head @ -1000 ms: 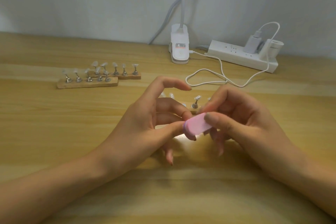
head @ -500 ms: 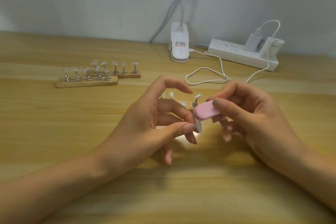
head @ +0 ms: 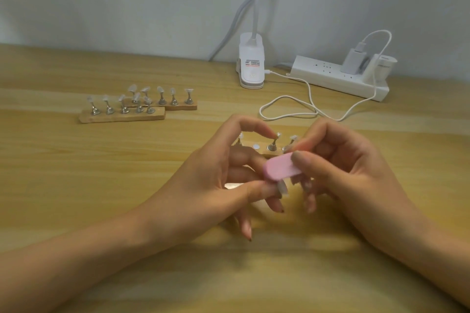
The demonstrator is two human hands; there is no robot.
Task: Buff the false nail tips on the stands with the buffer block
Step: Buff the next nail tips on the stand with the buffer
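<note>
At far left we see two rows of nail-tip stands (head: 123, 109), well apart from the hands; the left hand (head: 203, 185) pinches one clear false nail tip (head: 283, 188) between thumb and a finger; the pink buffer block (head: 281, 168), long axis running left to right, lies just above that tip, seemingly touching; the right hand (head: 356, 175) grips the block's right end between thumb and forefinger.
</note>
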